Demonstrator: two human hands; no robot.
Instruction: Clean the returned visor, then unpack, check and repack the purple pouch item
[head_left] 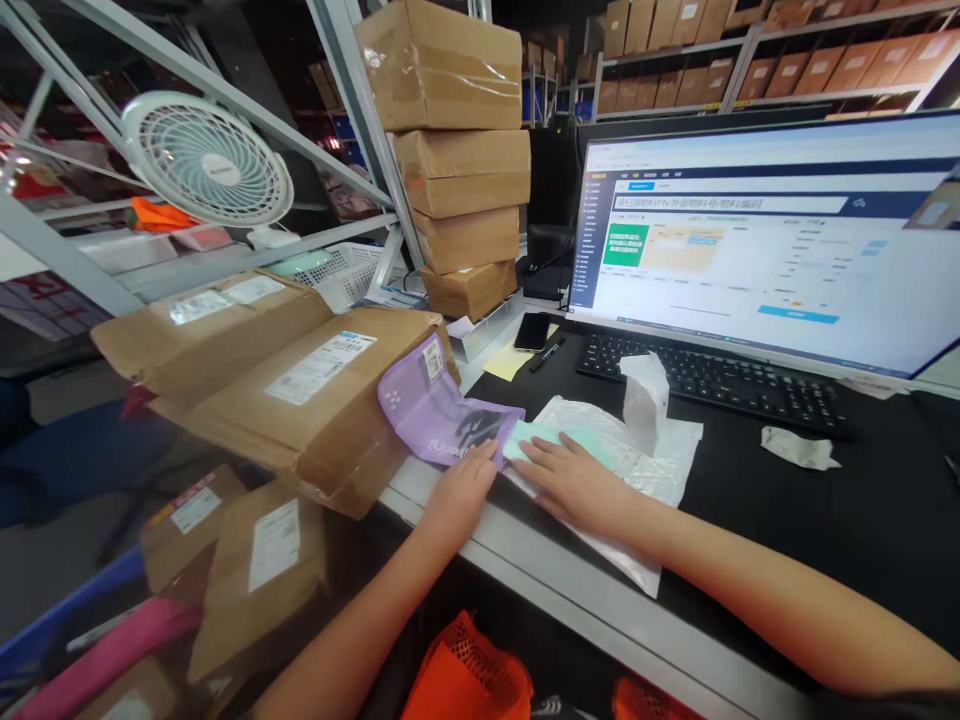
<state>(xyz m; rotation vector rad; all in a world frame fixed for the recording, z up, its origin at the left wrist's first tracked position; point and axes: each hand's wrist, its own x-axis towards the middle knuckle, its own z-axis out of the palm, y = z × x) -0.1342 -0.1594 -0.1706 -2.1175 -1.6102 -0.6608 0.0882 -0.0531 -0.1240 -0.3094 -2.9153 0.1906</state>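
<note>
A purple plastic pouch with a printed lower part and a small white label lies across the desk edge and against an open cardboard box. My left hand has its fingers closed on the pouch's near right end; its thumb is hidden. A pale green, flat, soft-looking item meets the pouch's right end, and whether part of it is inside I cannot tell. My right hand lies on this item with fingers stretched out. Beneath it a white plastic mailer is spread on the desk.
The open cardboard box overhangs the desk's left edge. Behind stand stacked cartons, a phone, a pen, a keyboard and a monitor. Crumpled white paper lies at right. A fan is at upper left.
</note>
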